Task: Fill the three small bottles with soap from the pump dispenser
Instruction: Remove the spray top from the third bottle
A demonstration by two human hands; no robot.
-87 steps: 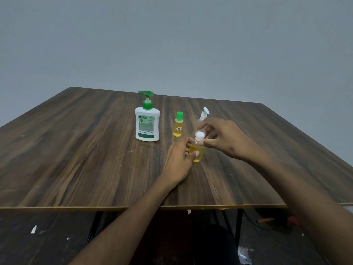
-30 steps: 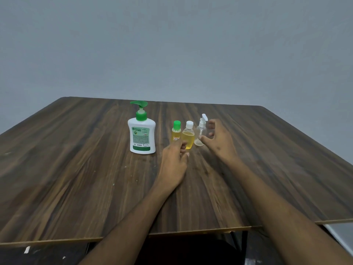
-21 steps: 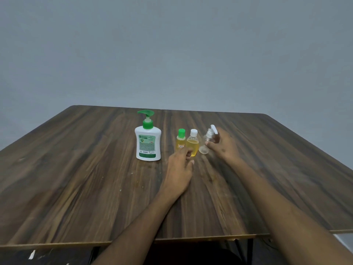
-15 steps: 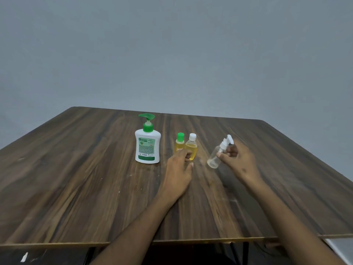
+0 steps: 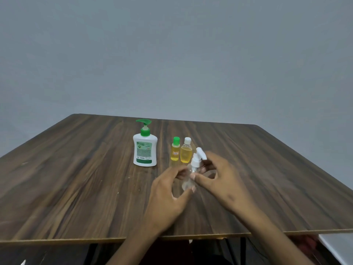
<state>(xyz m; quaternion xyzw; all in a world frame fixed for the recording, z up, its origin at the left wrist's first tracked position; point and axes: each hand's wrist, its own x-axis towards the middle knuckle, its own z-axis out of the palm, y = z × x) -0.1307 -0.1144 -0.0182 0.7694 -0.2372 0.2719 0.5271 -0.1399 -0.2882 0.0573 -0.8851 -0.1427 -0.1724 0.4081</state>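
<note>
A plain grey wall (image 5: 172, 54) stands behind a dark wood-grain table (image 5: 76, 178). Toward the table's far edge stand the pump dispenser (image 5: 145, 150), a green-capped bottle (image 5: 175, 152) and a white-capped bottle (image 5: 186, 153), both holding yellow soap. Nearer the front edge, the clear spray bottle (image 5: 188, 178) looks empty and is tilted off the surface. The right hand (image 5: 219, 180) pinches it below its white spray head; the left hand (image 5: 168, 194) curls loosely beside its body, contact unclear through blur. It should be light, thin-walled and smooth: grip the body, twist the collar.
</note>
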